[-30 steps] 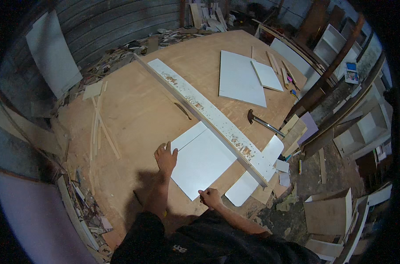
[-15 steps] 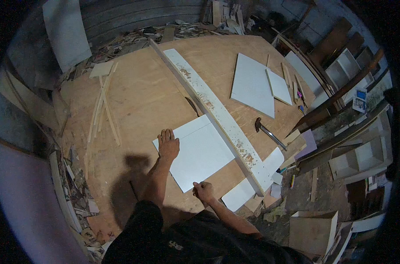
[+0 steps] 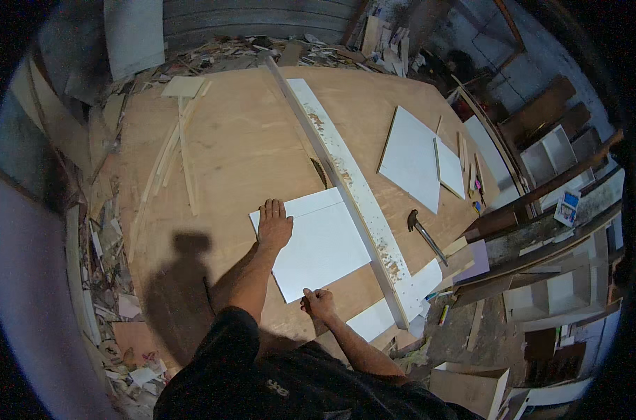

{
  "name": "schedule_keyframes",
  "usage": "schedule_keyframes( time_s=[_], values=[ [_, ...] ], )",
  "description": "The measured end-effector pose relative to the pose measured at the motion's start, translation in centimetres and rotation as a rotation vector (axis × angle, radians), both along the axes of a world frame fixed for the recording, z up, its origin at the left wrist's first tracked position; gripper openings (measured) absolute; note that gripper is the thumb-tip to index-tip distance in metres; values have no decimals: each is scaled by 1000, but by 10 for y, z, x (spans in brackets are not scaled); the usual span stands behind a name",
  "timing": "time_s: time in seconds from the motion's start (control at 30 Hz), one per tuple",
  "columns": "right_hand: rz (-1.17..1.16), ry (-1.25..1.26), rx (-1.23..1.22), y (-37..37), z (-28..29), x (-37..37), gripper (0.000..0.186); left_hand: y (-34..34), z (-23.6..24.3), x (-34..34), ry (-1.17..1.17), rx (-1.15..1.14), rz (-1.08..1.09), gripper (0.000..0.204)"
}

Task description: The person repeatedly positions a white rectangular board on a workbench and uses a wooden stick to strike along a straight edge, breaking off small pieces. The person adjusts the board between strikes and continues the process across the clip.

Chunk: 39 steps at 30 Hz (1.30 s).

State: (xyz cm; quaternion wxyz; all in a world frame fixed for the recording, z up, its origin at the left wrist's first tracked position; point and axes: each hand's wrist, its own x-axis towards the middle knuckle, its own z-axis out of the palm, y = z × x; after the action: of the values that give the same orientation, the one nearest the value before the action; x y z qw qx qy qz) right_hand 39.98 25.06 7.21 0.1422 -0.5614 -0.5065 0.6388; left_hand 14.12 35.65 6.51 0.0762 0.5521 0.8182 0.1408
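Observation:
A white board (image 3: 321, 245) with a thin line across its far part lies flat on the wooden tabletop (image 3: 227, 140). Its right edge rests along a long fence strip (image 3: 349, 178). Just beyond the board's far edge, a dark toothed saw blade (image 3: 320, 171) rises from the tabletop. My left hand (image 3: 274, 222) lies flat on the board's far left part, fingers stretched forward. At the near edge, my right hand (image 3: 319, 304) is closed, its curled fingers against or very near the board. Whatever is inside those fingers, if anything, is hidden.
Right of the fence lie a claw hammer (image 3: 426, 236) and two white panels (image 3: 410, 157). Thin wooden strips (image 3: 185, 157) cross at the left. Offcuts (image 3: 276, 52) pile up behind the table. A pale open box (image 3: 470, 388) stands on the floor at the lower right.
The whole view has shifted and turned slightly. Both hands and the white board keep about the same places against the fence and blade.

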Motion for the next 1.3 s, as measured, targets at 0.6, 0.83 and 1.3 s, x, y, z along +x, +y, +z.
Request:
schedule_keyframes(
  time_s=[0.6,0.83,1.3],
  values=[
    [38,31,108,-47,10,27,39,-29,-9,25,105,189,-36,69],
    [211,-111,11,-161,-8,111,34,-35,-26,30,230,188,-134,68],
    [-165,11,76,-168,-114,82,53,-42,-44,-9,395,165,-259,65]
  ],
)
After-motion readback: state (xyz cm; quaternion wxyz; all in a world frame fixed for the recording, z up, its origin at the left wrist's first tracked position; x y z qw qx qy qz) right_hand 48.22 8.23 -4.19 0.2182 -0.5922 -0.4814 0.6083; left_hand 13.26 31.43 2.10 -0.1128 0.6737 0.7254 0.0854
